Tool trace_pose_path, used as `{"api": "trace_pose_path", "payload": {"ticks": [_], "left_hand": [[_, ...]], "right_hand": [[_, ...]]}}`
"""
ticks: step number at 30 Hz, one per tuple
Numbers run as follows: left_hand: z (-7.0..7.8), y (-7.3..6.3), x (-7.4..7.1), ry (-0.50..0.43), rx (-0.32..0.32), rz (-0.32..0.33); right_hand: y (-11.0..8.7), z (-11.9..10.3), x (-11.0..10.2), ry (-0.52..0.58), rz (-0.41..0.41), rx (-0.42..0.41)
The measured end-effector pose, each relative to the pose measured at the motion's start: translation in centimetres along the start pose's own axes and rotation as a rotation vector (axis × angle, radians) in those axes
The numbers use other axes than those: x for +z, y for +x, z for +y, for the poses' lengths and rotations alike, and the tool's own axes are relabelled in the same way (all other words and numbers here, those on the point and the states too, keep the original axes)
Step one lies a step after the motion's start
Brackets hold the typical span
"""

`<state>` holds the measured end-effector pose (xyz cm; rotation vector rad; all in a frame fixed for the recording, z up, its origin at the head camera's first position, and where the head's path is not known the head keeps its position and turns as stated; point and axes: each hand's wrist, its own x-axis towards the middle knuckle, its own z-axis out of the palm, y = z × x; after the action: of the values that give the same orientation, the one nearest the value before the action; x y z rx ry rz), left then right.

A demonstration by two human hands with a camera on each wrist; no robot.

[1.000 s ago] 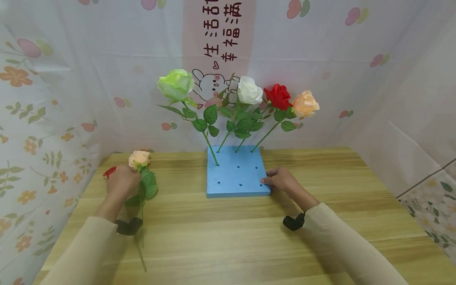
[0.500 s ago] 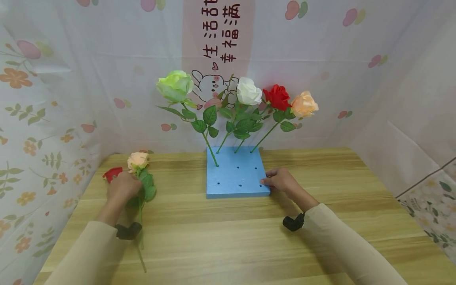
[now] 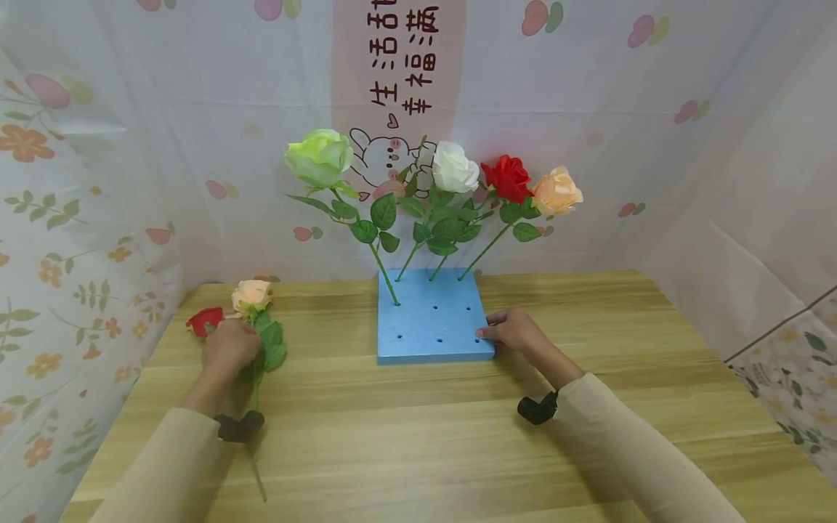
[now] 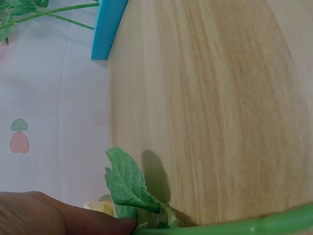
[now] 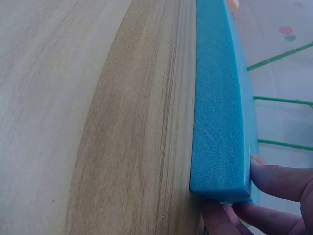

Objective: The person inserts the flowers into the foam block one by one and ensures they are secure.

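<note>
On the left of the table, my left hand (image 3: 230, 347) pinches a green rose stem (image 4: 274, 224), seen close up in the left wrist view. A red rose (image 3: 205, 321) and a peach rose (image 3: 251, 296) lie right by the fingers; which of them the pinched stem belongs to, I cannot tell. My right hand (image 3: 516, 332) grips the right edge of a blue foam board (image 3: 425, 327), thumb on top and fingers at the side and underneath. Upright in its holes stand a green rose (image 3: 319, 157), a white rose (image 3: 455, 167), a red rose (image 3: 507, 179) and a peach rose (image 3: 557, 191).
A wooden table (image 3: 366, 436) carries everything. Behind it hangs a printed cloth (image 3: 261, 94), close to the standing blooms. Several bare holes show in the board's front and middle. A long stem (image 3: 259, 476) lies towards the table's front.
My left hand has shifted slightly right and towards me, uncovering more of the red rose beside it. One stem below the hand has moved slightly. The right hand stays on the board.
</note>
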<state>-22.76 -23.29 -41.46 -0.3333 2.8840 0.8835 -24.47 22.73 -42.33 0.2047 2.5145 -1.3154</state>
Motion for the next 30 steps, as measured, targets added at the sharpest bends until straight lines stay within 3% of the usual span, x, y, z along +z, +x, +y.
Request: {"api": "trace_pose_path", "payload": {"ticks": [7, 12, 19, 30], "left_hand": [[0.0, 0.1, -0.3, -0.08, -0.102, 0.045], [-0.2, -0.3, -0.8, -0.229, -0.108, 0.06], [0.8, -1.2, -2.2, -0.609, -0.148, -0.089], [2.2, -2.6, -3.6, -1.034, -0.14, -0.304]], "right_hand": [[0.0, -0.1, 0.0, -0.004, -0.001, 0.004], [-0.1, -0.1, 0.0, -0.004, -0.006, 0.006], [0.0, -0.1, 0.0, 0.006, 0.001, 0.013], [0.0, -0.1, 0.1, 0.002, -0.002, 0.007]]}}
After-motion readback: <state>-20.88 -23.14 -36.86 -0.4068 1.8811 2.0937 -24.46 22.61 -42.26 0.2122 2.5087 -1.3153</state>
